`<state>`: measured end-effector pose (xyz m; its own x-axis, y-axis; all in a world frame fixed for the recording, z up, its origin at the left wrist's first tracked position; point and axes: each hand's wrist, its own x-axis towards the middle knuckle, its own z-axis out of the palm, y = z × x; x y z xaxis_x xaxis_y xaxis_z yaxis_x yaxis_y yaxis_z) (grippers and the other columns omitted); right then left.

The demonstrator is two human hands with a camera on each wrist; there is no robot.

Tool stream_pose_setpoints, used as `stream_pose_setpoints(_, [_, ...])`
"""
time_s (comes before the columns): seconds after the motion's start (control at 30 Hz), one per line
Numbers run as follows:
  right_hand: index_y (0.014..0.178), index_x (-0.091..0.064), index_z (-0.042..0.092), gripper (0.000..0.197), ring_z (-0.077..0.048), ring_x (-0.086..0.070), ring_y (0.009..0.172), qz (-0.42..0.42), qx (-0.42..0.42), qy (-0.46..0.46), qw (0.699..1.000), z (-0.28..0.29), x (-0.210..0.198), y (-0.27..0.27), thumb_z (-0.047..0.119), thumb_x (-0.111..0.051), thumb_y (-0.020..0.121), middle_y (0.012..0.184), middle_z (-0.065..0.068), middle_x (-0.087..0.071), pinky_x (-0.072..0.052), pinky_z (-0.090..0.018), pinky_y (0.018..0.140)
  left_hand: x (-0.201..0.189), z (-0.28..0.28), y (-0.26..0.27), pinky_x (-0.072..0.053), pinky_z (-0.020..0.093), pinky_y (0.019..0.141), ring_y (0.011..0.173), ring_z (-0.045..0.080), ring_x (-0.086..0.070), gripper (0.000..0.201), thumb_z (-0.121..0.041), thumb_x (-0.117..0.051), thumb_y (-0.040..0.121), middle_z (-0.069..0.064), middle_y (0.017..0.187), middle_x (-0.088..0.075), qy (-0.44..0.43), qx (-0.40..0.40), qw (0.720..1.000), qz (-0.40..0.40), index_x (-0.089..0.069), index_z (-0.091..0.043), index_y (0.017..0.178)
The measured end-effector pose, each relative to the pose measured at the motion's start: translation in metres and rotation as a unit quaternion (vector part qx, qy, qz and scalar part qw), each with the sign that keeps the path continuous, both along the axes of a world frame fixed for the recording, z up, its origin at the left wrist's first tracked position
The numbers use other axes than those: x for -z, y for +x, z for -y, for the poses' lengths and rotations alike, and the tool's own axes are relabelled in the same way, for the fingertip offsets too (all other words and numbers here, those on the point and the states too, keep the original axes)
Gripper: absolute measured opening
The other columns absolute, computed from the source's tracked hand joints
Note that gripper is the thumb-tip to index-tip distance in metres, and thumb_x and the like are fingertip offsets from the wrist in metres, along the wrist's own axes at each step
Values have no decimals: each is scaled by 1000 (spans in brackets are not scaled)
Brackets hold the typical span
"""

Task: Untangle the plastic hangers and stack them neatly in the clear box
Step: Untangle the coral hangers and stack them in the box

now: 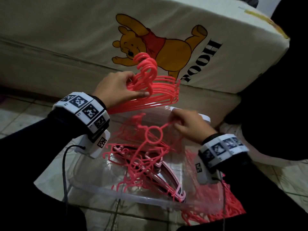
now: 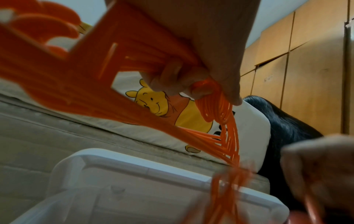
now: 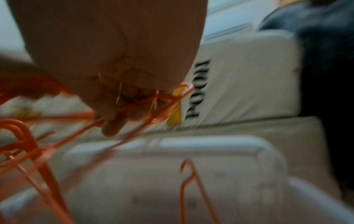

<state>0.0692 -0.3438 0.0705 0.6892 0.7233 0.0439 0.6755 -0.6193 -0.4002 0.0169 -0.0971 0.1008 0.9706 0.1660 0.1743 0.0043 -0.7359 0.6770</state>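
My left hand [image 1: 116, 87] grips a neat bundle of pink hangers [image 1: 160, 90] near their hooks, held in the air above the far edge of the clear box [image 1: 103, 192]. In the left wrist view the fingers [image 2: 172, 78] curl round the bundle [image 2: 91, 78]. My right hand [image 1: 186, 125] pinches the arm of a pink hanger with a ring [image 1: 154, 133], part of a tangle [image 1: 138, 162] that reaches down into the box. The right wrist view is blurred; the fingers [image 3: 118, 112] close round thin hanger wires [image 3: 153, 103]. Darker hangers [image 1: 168, 177] lie on the box floor.
A cream mattress with a bear print [image 1: 160, 45] stands behind the box on a tiled floor [image 1: 18, 117]. More pink hangers [image 1: 230, 207] lie outside the box at the right. Dark cloth [image 1: 275, 114] fills the right side. A cable [image 1: 64, 172] hangs from my left wrist.
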Motion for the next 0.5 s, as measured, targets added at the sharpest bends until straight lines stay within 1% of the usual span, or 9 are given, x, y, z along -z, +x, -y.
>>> stream_pose_setpoints(0.03, [88,-64,22,9,-2,-54,67,-6,18,22,1000,6,-8,4,23,-66,79,72,16,-58,-36,-26,65,-1,-1,0,-53,42,84,88,13,-64,73,-74,-61,53,-4,97,-69,-5,1,1000,2,-65,-21,103])
stream_pose_setpoints(0.07, [85,-64,27,13,3,-50,65,-11,39,35,999,11,-14,8,37,-67,78,70,17,-57,-37,-27,63,-1,-1,0,-53,43,84,88,13,-65,74,-74,-61,52,-4,96,-69,-11,4,1000,3,-65,-21,103])
stream_pose_setpoints(0.1, [83,-63,30,20,3,-50,65,-13,55,42,998,16,-17,10,48,-67,75,70,17,-58,-40,-28,64,-1,-1,0,-53,43,84,88,13,-65,74,-74,-63,51,-4,96,-69,-18,11,1000,2,-65,-20,103])
stream_pose_setpoints(0.13, [80,-63,31,23,2,-50,65,-5,69,40,997,19,-18,12,52,-67,74,69,16,-59,-41,-30,67,0,-1,-1,-53,43,85,88,13,-65,74,-73,-65,50,-4,96,-69,-23,20,1000,-3,-64,-21,102])
stream_pose_setpoints(0.2, [77,-63,31,22,-4,-52,66,29,83,12,996,23,-17,14,52,-67,76,66,16,-57,-41,-32,74,1,1,-2,-53,40,84,87,10,-64,73,-73,-67,47,-7,95,-68,-19,39,999,-19,-62,-23,100])
stream_pose_setpoints(0.3, [78,-64,29,22,-14,-59,78,56,71,-42,995,22,-10,12,50,-68,78,71,13,-58,-42,-37,83,7,6,-1,-51,37,76,81,11,-62,79,-78,-62,40,-8,92,-67,57,69,995,-50,-57,-25,99])
stream_pose_setpoints(0.37, [77,-64,28,21,-15,-60,80,65,60,-48,995,22,-6,12,49,-68,78,73,13,-58,-40,-36,83,14,7,1,-49,34,72,80,11,-60,76,-78,-62,41,-10,92,-66,96,79,990,-62,-53,-28,98])
stream_pose_setpoints(0.43, [75,-62,30,21,-13,-59,79,79,53,-36,995,22,-5,12,50,-67,78,70,15,-56,-32,-32,77,20,7,3,-49,35,73,81,13,-60,66,-71,-70,50,-10,92,-65,107,82,989,-59,-52,-29,98])
stream_pose_setpoints(0.5, [72,-59,31,22,-12,-58,79,86,40,-36,995,22,-3,13,50,-68,78,67,17,-54,-27,-30,75,24,9,5,-44,30,64,77,13,-60,53,-61,-73,59,-10,86,-65,111,85,989,-44,-51,-29,94])
